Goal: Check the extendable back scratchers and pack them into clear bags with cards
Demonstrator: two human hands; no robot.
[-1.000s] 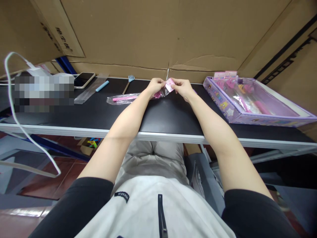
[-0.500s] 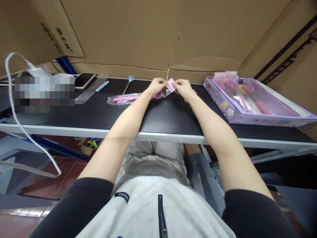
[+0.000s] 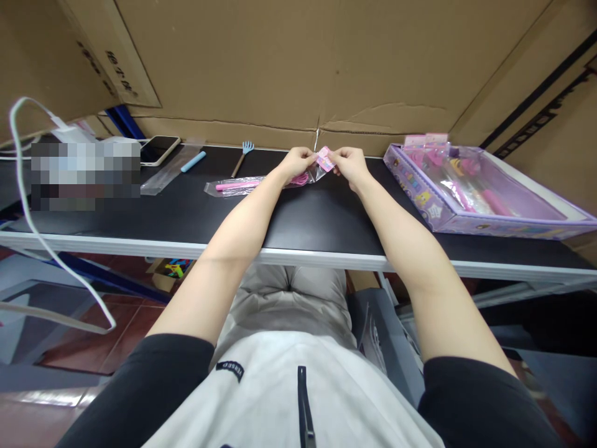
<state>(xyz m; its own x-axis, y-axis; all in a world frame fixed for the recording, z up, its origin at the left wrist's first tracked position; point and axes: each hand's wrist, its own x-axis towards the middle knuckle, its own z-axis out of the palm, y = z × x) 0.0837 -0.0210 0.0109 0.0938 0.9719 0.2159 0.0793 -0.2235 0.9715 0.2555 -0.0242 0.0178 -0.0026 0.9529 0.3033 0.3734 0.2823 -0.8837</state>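
Observation:
A small pink card is pinched between both my hands at the back of the table. My left hand is closed on its left edge, beside the top of a clear plastic bag. On the card's right edge, the thumb and fingers of my right hand are closed. Inside the bag lies a pink back scratcher, its middle partly hidden behind my left wrist. Farther left rests a back scratcher with a blue claw and a brownish rod.
To the right stands a purple display box with several packaged pink and yellow pieces. A blue handle, an empty clear sleeve and a phone lie left. A white cable hangs over the table's front edge. Cardboard walls the back.
The card has shifted slightly to the right and tilted a little. Both hands moved slightly with it, and the bag slid a bit to the right.

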